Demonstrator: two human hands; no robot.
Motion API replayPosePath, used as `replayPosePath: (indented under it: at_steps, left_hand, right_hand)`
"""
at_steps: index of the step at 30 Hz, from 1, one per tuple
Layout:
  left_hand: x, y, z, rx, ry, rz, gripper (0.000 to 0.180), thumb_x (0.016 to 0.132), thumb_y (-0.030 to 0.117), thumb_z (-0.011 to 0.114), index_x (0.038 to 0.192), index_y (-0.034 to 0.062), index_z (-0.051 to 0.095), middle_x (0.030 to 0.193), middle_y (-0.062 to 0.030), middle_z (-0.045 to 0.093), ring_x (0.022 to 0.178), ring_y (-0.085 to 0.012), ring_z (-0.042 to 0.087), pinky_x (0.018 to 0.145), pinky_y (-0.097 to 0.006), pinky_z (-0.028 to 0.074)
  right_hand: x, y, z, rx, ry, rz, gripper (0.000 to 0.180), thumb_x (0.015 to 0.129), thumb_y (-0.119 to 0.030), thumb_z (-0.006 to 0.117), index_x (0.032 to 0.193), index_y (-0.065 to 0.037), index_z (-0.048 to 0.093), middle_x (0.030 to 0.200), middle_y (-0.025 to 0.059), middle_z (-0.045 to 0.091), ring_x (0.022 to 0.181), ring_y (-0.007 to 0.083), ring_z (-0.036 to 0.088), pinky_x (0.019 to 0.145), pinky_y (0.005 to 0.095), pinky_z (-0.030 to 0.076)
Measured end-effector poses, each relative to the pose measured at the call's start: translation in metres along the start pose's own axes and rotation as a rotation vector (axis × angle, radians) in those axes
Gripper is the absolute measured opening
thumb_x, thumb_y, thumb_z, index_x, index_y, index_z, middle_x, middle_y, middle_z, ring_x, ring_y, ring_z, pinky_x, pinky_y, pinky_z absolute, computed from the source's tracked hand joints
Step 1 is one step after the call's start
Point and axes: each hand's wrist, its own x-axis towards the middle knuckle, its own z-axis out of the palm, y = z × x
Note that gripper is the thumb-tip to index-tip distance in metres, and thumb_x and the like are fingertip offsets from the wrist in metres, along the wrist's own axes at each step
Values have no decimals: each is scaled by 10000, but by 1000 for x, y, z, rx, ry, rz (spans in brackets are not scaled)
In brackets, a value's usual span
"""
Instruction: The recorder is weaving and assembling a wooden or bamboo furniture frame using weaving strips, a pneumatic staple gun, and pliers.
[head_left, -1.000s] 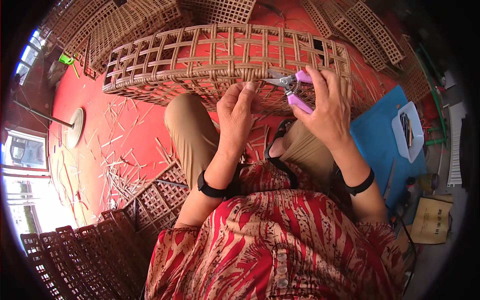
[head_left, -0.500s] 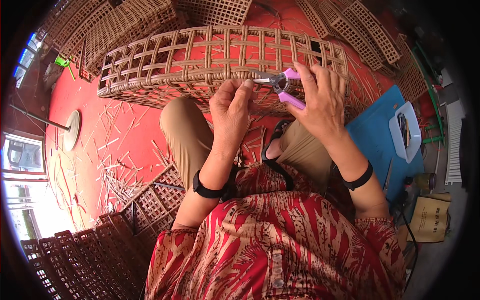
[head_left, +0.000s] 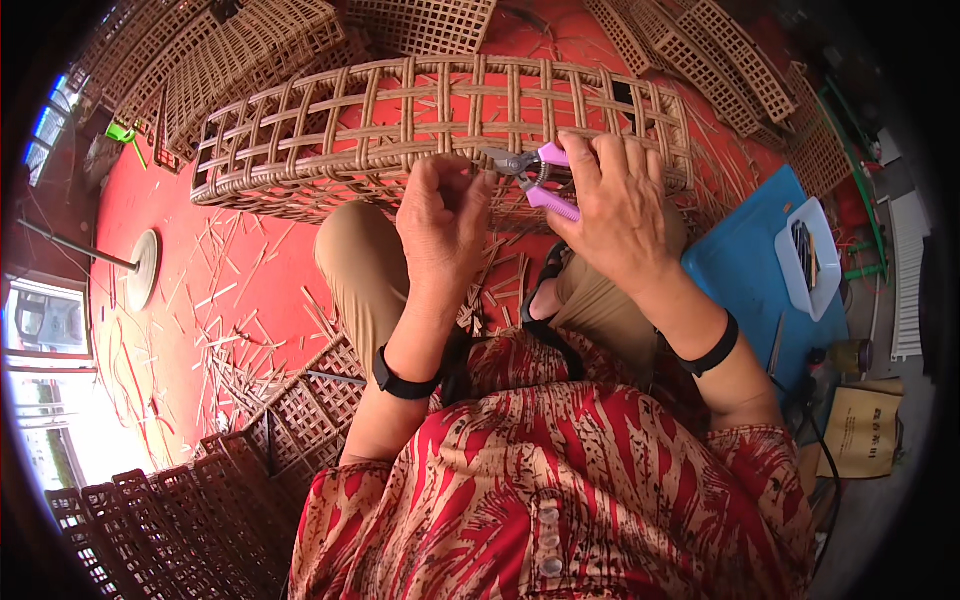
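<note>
A long woven rattan basket [head_left: 430,105] with an open grid side lies across in front of my knees. My right hand [head_left: 622,205] grips small pruning shears [head_left: 540,175] with pink handles, the handles spread and the metal blades pointing left at the basket's near edge. Close to the blade tips, my left hand [head_left: 440,215] has its thumb and fingers curled together at that edge. Whatever lies between those fingertips is too small to make out.
Cut rattan scraps [head_left: 240,260] litter the red floor. More woven baskets [head_left: 255,60] stand at the back, and stacked woven panels [head_left: 180,520] lie at lower left. To the right, a blue board [head_left: 735,240] bears a white tray [head_left: 822,295] of tools.
Both hands and the shears have shifted slightly left along the basket's edge. The basket's grid side has tilted a little.
</note>
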Motion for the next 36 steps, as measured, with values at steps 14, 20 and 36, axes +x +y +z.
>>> replayPosePath:
  at_steps: [14,20,36]
  left_hand:
    - [65,-6,-26,270,-334,597,112,824,49,730,900,61,649,908,-67,634,871,-303,602,778,-420,482]
    - [70,-4,-32,229,-408,437,77,838,46,718,881,29,657,860,-99,624,823,-318,606,740,-417,492]
    - [78,-4,-37,-402,-196,-20,157,999,160,681,966,10,712,877,-33,700,836,-68,615,761,-256,495]
  right_hand:
    - [8,13,-9,13,-39,-62,667,698,-318,901,1215,-38,587,1011,115,549,962,280,548,875,437,422]
    - [14,19,-8,-12,-18,-173,595,684,-298,912,1116,-45,590,975,109,550,941,268,562,842,412,443]
    - [11,27,-3,188,28,-61,533,706,-341,901,1079,-67,636,1012,94,633,969,274,650,830,430,517]
